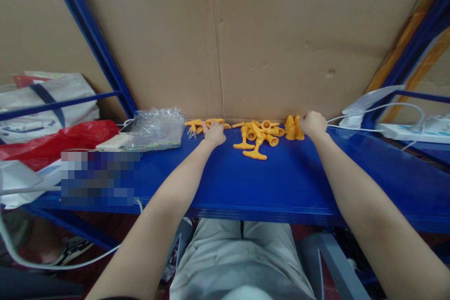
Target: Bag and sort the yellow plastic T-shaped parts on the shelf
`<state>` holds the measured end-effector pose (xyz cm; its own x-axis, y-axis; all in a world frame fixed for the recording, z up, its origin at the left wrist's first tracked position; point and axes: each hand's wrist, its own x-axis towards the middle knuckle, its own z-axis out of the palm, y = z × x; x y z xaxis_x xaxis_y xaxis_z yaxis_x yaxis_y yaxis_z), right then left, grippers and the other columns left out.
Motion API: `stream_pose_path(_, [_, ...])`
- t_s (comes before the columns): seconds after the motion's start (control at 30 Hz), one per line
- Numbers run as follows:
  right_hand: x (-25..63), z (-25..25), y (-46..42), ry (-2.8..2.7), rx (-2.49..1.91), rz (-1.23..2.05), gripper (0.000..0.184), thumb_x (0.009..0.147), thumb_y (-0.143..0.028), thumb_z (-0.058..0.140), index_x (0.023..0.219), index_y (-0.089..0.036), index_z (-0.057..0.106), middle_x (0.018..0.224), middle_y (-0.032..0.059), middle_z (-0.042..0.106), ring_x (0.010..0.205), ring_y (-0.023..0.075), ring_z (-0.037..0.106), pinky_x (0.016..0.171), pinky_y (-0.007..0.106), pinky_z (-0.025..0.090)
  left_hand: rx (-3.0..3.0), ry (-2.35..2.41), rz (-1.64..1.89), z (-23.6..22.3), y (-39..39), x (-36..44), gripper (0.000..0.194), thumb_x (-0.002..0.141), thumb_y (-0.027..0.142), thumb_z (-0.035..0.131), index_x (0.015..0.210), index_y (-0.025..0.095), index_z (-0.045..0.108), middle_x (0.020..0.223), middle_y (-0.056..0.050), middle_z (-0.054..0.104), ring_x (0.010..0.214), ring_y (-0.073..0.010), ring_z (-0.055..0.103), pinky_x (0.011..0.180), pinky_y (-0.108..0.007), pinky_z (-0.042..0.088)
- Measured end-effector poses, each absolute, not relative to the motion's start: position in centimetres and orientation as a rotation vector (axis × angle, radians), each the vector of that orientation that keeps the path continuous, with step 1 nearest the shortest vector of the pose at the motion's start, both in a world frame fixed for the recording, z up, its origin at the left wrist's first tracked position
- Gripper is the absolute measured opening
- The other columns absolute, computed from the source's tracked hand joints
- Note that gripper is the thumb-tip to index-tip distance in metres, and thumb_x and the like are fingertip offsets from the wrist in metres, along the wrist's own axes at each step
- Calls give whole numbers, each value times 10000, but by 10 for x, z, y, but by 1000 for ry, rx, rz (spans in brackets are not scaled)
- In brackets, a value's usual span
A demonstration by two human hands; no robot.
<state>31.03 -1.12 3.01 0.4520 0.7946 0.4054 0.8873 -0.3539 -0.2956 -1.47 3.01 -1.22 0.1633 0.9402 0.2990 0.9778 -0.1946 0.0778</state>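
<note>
Over a small heap of yellow corkscrews (197, 127) with metal spirals, my left hand (215, 134) lies with its fingers spread, touching the pieces. My right hand (314, 124) is closed like a fist at the back of the blue shelf; what its fingers hold, if anything, is hidden. Just left of it stand two upright yellow pieces (290, 127), the nearer one close against my fingers. Between my hands lies a loose pile of yellow T-shaped handles (255, 155) and yellow bell-shaped caps (272, 140), some with their open ends facing me.
A tall cardboard sheet (274, 42) backs the blue shelf (267, 187). At left lie a clear plastic bag (158, 126), a red bag (70, 138) and a blurred patch. White cables and a white power strip (415, 131) are at right. Blue posts frame both sides.
</note>
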Motion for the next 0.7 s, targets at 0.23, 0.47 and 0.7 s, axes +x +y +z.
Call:
stream_pose_path(0.23, [304, 29, -2, -1557, -1902, -547, 362, 963, -204, 349, 1088, -98, 672, 1132, 252, 660, 1065, 343, 602, 864, 442, 461, -2317, -1878, -463, -13, 29, -13, 573, 809, 95, 501, 1339, 245, 660, 1479, -136, 573, 1546, -395, 257, 1200, -774, 99])
stream_pose_path(0.47, [268, 20, 1, -1998, -1590, -700, 323, 961, -182, 372, 1060, -129, 675, 1068, 205, 682, 1038, 323, 600, 859, 421, 449, -2384, -1645, -604, -11, 32, -10, 543, 821, 25, 424, 1259, 201, 692, 1432, -133, 619, 1534, -339, 315, 1213, -750, 101])
stream_pose_path(0.7, [249, 4, -1, -2384, -1463, -519, 388, 944, -173, 446, 1296, -161, 608, 1258, 162, 653, 1044, 271, 668, 883, 365, 505, -2651, -1466, -361, -6, 62, 11, 641, 842, -7, 443, 1441, 190, 559, 1540, -112, 532, 1462, -249, 454, 1225, -471, 334])
